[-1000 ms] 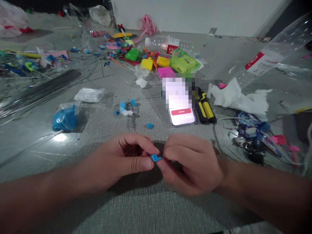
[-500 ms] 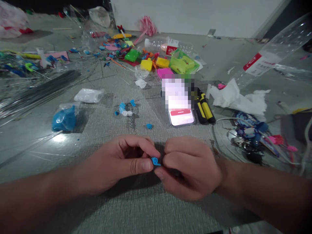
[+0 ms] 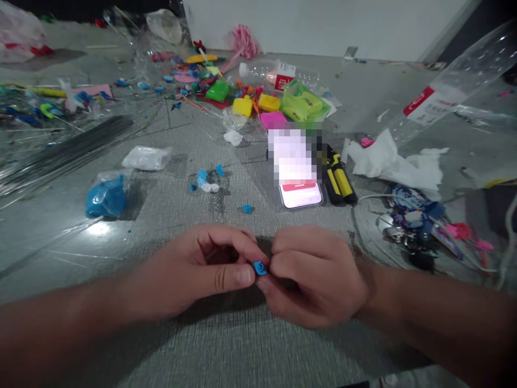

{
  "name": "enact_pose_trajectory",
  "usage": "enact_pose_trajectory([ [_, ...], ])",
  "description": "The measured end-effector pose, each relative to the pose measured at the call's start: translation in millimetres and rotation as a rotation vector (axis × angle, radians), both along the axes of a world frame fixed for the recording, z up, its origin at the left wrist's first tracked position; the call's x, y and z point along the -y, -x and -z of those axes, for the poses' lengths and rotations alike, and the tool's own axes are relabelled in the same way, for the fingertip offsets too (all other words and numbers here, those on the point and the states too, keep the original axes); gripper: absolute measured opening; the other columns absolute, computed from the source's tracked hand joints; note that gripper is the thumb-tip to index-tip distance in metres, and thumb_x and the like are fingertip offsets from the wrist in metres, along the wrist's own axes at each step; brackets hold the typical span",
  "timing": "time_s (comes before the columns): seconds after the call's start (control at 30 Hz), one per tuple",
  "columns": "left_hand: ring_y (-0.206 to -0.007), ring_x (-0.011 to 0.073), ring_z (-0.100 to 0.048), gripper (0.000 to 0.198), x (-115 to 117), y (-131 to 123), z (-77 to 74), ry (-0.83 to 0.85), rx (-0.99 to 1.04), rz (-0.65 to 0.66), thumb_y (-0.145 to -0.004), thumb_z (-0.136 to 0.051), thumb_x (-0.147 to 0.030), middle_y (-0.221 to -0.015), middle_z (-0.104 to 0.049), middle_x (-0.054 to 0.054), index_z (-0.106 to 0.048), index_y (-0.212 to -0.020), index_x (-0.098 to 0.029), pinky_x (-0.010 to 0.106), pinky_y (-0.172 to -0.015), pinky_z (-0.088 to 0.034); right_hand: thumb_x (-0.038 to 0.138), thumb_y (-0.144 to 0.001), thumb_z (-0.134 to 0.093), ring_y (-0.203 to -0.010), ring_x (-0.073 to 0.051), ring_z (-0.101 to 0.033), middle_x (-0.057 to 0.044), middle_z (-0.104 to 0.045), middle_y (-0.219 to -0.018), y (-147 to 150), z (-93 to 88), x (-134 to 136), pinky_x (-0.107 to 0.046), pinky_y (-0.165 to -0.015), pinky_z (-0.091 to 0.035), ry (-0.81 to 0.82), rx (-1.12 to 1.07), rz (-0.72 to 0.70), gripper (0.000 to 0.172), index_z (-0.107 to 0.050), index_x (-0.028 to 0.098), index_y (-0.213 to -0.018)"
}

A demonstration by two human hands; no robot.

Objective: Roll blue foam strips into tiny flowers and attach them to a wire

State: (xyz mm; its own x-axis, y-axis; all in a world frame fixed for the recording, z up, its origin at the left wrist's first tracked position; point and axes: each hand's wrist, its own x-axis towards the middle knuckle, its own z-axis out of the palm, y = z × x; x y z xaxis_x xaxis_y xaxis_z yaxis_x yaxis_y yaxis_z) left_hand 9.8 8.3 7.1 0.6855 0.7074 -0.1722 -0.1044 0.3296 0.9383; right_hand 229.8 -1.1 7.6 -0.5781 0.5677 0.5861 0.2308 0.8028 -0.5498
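Observation:
A tiny blue clay rose [image 3: 259,268] with a curled centre sits between my two hands, low over the table. My left hand [image 3: 218,267] pinches it from the left between thumb and index finger. From the right, the thumb and bent index finger of my right hand [image 3: 317,277] press against its edge; the other fingers are curled in. Just beyond my hands lies a small blue clay lump [image 3: 247,209]. Farther off are blue and white clay bits [image 3: 207,182], and to the left a bagged blue clay block [image 3: 105,198].
A lit phone [image 3: 301,196] lies ahead, beside yellow-black pliers [image 3: 340,178]. Coloured clay packs [image 3: 242,106] and a plastic bottle [image 3: 258,71] are behind. Crumpled tissue [image 3: 398,161] and a larger bottle [image 3: 448,91] stand right. A bundle of thin wires [image 3: 76,143] lies left.
The blue clay rose has turned slightly between my fingers, and its curled centre now faces me more. My right thumb has moved up closer against it. The things on the table stay put.

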Motion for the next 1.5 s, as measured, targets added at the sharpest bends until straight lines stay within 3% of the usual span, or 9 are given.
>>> enact_pose_trajectory([
  [0.47, -0.087, 0.0150, -0.064, 0.009, -1, 2, 1.5, -0.026, -0.019, 0.021, -0.092, -0.074, -0.032, -0.095, -0.070, 0.003, -0.080, -0.096, -0.026, 0.024, -0.078, -0.053, 0.022, -0.092, -0.062, -0.056, -0.011, -0.037, 0.003, -0.046, -0.061, 0, 1.1, -1, -0.029, -0.052, -0.027, 0.002, -0.006, -0.004, 0.028, -0.046, 0.021, -0.069],
  [0.7, -0.090, 0.0148, -0.066, 0.010, 0, 1, 0.1, 0.045, -0.010, -0.003, -0.090, -0.076, -0.033, -0.096, -0.073, 0.004, -0.080, -0.094, -0.025, 0.023, -0.082, -0.053, 0.022, -0.093, -0.059, -0.056, -0.011, -0.035, 0.005, -0.044, -0.061, 1, 3.9, 0, -0.029, -0.052, -0.026, -0.007, 0.013, 0.040, 0.028, -0.045, 0.022, -0.069],
  [0.93, -0.082, 0.0137, -0.063, 0.010, -1, 0, -2.3, -0.002, -0.026, 0.014, -0.089, -0.077, -0.033, -0.089, -0.067, 0.003, -0.080, -0.094, -0.025, 0.023, -0.074, -0.053, 0.022, -0.090, -0.060, -0.056, -0.011, -0.036, 0.004, -0.043, -0.060, 0, 3.1, -1, -0.030, -0.052, -0.027, 0.033, 0.000, -0.019, 0.027, -0.044, 0.022, -0.068],
  [1.27, -0.086, 0.0156, -0.065, 0.010, 2, 2, 0.7, -0.039, -0.074, -0.004, -0.090, -0.075, -0.038, -0.093, -0.069, 0.002, -0.079, -0.093, -0.029, 0.027, -0.078, -0.056, 0.024, -0.092, -0.059, -0.057, -0.012, -0.037, 0.004, -0.044, -0.060, 0, 2.9, -1, -0.030, -0.051, -0.027, 0.044, -0.002, -0.011, 0.027, -0.045, 0.022, -0.070],
  [1.4, -0.082, 0.0157, -0.066, 0.007, 1, 1, -8.1, -0.166, -0.147, -0.021, -0.092, -0.072, -0.033, -0.090, -0.068, 0.001, -0.077, -0.092, -0.027, 0.027, -0.071, -0.056, 0.020, -0.089, -0.060, -0.056, -0.010, -0.036, 0.004, -0.043, -0.060, -1, -0.4, 0, -0.029, -0.051, -0.027, 0.109, -0.066, -0.023, 0.024, -0.046, 0.021, -0.069],
  [1.5, -0.075, 0.0124, -0.063, 0.004, 1, -1, -12.5, -0.516, -0.310, 0.059, -0.092, -0.070, -0.023, -0.085, -0.065, -0.001, -0.074, -0.091, -0.024, 0.023, -0.066, -0.052, 0.018, -0.090, -0.058, -0.055, -0.009, -0.038, 0.003, -0.044, -0.060, -3, -4.5, 1, -0.027, -0.052, -0.029, 0.195, -0.115, 0.031, 0.023, -0.048, 0.019, -0.069],
])
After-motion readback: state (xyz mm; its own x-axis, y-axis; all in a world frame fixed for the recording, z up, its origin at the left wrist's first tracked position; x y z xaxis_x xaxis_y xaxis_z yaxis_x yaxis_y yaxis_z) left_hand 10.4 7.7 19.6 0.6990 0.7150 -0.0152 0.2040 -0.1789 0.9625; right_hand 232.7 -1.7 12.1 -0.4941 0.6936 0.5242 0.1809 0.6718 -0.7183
